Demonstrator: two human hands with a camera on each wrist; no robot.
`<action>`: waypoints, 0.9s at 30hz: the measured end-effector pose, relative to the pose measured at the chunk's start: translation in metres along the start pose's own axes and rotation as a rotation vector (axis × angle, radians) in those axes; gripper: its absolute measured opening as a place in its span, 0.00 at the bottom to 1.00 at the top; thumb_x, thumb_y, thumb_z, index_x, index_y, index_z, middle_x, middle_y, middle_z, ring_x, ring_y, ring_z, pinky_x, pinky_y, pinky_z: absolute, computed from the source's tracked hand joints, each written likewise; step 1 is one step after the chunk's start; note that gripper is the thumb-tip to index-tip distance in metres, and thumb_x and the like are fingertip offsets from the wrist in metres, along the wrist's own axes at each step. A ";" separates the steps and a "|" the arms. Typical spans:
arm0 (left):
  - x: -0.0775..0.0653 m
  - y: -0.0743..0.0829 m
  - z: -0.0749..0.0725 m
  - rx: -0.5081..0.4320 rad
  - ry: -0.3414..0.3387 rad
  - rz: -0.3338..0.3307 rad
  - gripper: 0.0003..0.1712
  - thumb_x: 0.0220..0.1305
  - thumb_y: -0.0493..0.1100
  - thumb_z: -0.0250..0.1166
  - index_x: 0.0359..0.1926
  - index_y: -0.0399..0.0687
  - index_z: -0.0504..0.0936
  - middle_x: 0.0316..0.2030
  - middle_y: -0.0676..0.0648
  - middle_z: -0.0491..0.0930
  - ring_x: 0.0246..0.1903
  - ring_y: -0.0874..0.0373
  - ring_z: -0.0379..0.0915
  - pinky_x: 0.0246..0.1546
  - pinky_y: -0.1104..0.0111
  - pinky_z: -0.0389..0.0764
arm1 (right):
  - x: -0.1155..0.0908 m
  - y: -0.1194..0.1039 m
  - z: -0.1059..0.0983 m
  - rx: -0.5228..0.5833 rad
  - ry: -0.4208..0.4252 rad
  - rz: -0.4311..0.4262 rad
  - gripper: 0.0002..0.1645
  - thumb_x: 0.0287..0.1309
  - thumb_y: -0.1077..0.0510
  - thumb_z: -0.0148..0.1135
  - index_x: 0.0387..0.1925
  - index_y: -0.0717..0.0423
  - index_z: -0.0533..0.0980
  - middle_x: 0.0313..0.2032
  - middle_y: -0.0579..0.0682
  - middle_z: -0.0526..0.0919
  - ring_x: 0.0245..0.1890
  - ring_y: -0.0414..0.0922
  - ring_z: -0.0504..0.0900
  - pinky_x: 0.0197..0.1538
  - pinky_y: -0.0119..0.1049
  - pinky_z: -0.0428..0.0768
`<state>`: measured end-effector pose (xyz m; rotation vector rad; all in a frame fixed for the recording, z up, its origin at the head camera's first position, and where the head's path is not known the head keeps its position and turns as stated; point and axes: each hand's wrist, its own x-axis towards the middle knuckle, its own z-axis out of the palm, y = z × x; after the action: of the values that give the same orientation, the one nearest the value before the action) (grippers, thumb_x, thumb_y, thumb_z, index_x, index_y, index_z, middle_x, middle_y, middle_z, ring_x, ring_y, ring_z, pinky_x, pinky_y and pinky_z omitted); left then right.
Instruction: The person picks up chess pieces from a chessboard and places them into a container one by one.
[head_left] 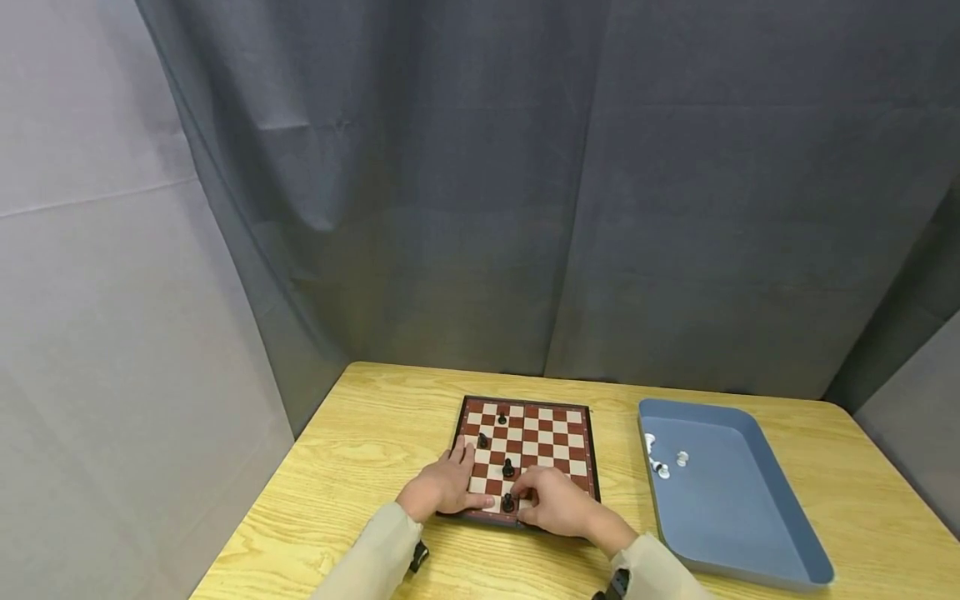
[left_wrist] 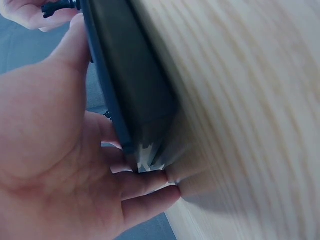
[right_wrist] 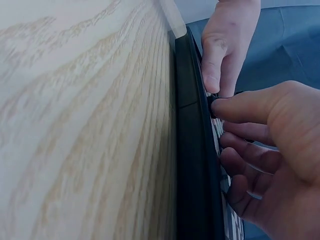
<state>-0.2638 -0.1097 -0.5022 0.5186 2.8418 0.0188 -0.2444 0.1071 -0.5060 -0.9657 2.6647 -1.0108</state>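
A red-and-white chessboard (head_left: 555,437) with a dark frame lies on the table. My left hand (head_left: 444,485) rests on its left edge with the fingers extended; in the left wrist view some fingertips reach past the board's corner to the tabletop. At the near edge, the thumb and index finger of my right hand (head_left: 557,500) pinch a black chess piece (head_left: 508,502), which stands upright. That piece (left_wrist: 60,7) also shows in the left wrist view. More black pieces stand on the left half: one just beyond it (head_left: 508,468), one near my left fingertips (head_left: 483,440), and a small one (head_left: 502,417) farther back.
A blue-grey tray (head_left: 738,500) sits to the right of the board, with several white chess pieces (head_left: 682,458) along its left side. The light wood table (head_left: 390,400) ends at grey curtains (head_left: 480,208) behind. A pale curtain hangs at the left.
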 end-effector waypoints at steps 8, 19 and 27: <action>0.001 -0.001 0.001 -0.004 0.002 0.001 0.59 0.54 0.77 0.50 0.73 0.40 0.52 0.72 0.38 0.45 0.65 0.41 0.56 0.53 0.56 0.73 | 0.003 -0.003 0.004 -0.018 -0.010 -0.006 0.09 0.52 0.58 0.70 0.38 0.53 0.82 0.32 0.40 0.78 0.32 0.37 0.76 0.35 0.32 0.76; 0.002 -0.001 0.003 -0.002 -0.006 -0.001 0.59 0.54 0.77 0.50 0.73 0.41 0.51 0.72 0.38 0.45 0.65 0.42 0.56 0.53 0.57 0.73 | 0.005 -0.004 0.008 -0.056 -0.017 0.007 0.09 0.53 0.57 0.69 0.38 0.53 0.82 0.31 0.39 0.77 0.30 0.35 0.75 0.33 0.31 0.75; 0.002 -0.002 0.002 -0.010 0.000 0.003 0.59 0.54 0.77 0.50 0.73 0.40 0.51 0.72 0.38 0.44 0.66 0.42 0.55 0.53 0.57 0.73 | 0.007 -0.001 0.008 -0.070 -0.011 -0.002 0.09 0.54 0.56 0.69 0.37 0.53 0.82 0.31 0.38 0.77 0.30 0.33 0.74 0.33 0.30 0.75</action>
<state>-0.2655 -0.1105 -0.5046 0.5208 2.8390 0.0339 -0.2463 0.0977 -0.5110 -0.9848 2.7073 -0.9149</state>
